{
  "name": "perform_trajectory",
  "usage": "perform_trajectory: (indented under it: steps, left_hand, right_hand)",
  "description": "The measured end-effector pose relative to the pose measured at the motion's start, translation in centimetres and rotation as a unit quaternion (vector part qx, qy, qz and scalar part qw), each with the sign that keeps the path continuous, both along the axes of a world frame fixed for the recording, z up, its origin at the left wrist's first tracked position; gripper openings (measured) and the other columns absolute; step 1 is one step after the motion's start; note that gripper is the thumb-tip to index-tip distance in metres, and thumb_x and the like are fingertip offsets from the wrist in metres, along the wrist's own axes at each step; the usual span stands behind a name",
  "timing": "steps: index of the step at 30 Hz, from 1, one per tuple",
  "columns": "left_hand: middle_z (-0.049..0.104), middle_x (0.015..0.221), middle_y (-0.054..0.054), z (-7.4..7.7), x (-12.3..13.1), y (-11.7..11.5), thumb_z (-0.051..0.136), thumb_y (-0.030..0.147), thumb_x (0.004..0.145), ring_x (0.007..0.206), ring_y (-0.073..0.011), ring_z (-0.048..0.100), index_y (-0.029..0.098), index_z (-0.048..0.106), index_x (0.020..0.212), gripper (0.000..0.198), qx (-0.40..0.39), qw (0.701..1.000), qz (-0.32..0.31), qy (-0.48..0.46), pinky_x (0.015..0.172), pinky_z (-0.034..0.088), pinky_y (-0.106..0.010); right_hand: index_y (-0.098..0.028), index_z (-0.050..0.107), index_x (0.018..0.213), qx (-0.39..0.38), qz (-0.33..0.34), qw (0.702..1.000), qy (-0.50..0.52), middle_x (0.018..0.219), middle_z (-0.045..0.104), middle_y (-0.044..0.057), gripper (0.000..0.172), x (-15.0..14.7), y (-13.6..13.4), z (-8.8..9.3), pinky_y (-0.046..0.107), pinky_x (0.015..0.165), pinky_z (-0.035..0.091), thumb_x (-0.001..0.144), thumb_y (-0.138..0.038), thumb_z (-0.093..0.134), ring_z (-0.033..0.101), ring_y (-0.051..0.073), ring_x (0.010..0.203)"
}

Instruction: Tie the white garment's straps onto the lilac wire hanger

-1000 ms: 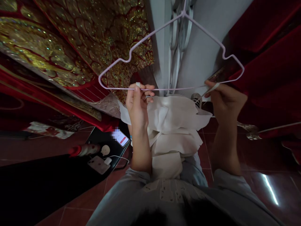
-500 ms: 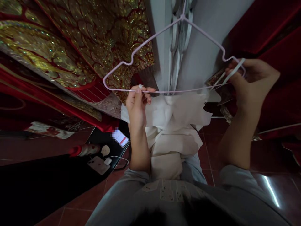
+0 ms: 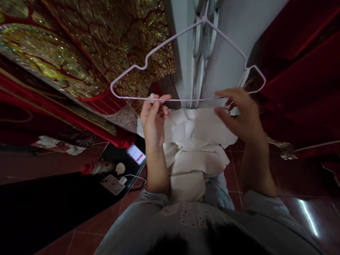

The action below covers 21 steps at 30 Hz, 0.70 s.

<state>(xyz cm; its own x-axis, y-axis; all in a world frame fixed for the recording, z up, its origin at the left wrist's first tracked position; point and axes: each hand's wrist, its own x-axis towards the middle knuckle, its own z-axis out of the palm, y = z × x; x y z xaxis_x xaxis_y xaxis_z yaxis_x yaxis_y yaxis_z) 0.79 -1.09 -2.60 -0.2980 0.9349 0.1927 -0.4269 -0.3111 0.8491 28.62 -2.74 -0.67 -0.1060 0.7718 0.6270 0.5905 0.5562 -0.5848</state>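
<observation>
Lilac hanger (image 3: 186,100), long axis crosswise, neck (image 3: 204,19) away; left grip (image 3: 153,120) pinched on it, right grip (image 3: 244,115) spread.

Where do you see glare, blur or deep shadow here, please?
Head view: a bright streak of glare on the tiled floor; head view: the right hand blurred, the left hand and hanger crisper; head view: dim overall, the black tabletop largely lost in shadow.

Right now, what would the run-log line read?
left hand: pinching lilac hanger by bottom bar | right hand: open near bar | pale band: at right notch
</observation>
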Motion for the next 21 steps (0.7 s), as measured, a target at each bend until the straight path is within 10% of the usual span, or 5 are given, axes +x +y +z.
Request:
perform_trajectory:
  steps: [7, 10, 15, 21]
  left_hand:
    - [0.076, 0.087, 0.0, -3.8, -4.0, 1.6, 0.086, 0.03, 0.102, 0.059, -0.01, 0.047, 0.024, 0.084, 0.099, 0.007, 0.085, 0.966, 0.239, 0.053, 0.054, 0.029, -0.028]
    - [0.077, 0.087, 0.0, -4.8, -6.7, 2.7, 0.076, 0.019, 0.113, 0.068, -0.0106, 0.061, 0.023, 0.086, 0.104, 0.014, 0.104, 0.941, 0.315, 0.067, 0.062, 0.029, -0.033]
    - [0.089, 0.121, -0.002, -3.1, -9.3, 3.5, 0.068, 0.01, 0.124, 0.145, -0.0319, 0.074, 0.026, 0.086, 0.127, 0.024, 0.113, 0.959, 0.242, 0.091, 0.084, 0.047, -0.043]
    - [0.087, 0.118, -0.005, 3.3, -7.7, 3.2, 0.111, 0.031, 0.096, 0.13, -0.0324, 0.076, 0.018, 0.088, 0.118, 0.034, 0.137, 0.965, 0.079, 0.21, 0.106, 0.06, -0.045]
  right_hand:
    - [-0.033, 0.083, 0.128, -0.031, -0.014, 0.996, 0.076, 0.129, 0.074, 0.007, 0.032, 0.1, -0.1, -1.8, 0.038, 0.075, 0.066, 0.097, -0.038, 0.088, 0.067, 0.017, 0.082]
    - [-0.035, 0.084, 0.122, -0.021, -0.017, 0.996, 0.089, 0.126, 0.072, 0.007, 0.023, 1.1, 0.2, -1.4, 0.039, 0.076, 0.064, 0.099, -0.037, 0.09, 0.068, 0.017, 0.083]
    - [-0.035, 0.084, 0.12, -0.022, -0.029, 0.995, 0.089, 0.124, 0.072, 0.006, 0.022, 1.1, 0.3, -1.2, 0.04, 0.076, 0.064, 0.099, -0.038, 0.09, 0.067, 0.018, 0.084]
    - [-0.037, 0.083, 0.123, -0.018, -0.015, 0.996, 0.081, 0.126, 0.073, 0.006, 0.021, 0.9, 0.3, -1.6, 0.04, 0.075, 0.063, 0.103, -0.043, 0.085, 0.065, 0.017, 0.083]
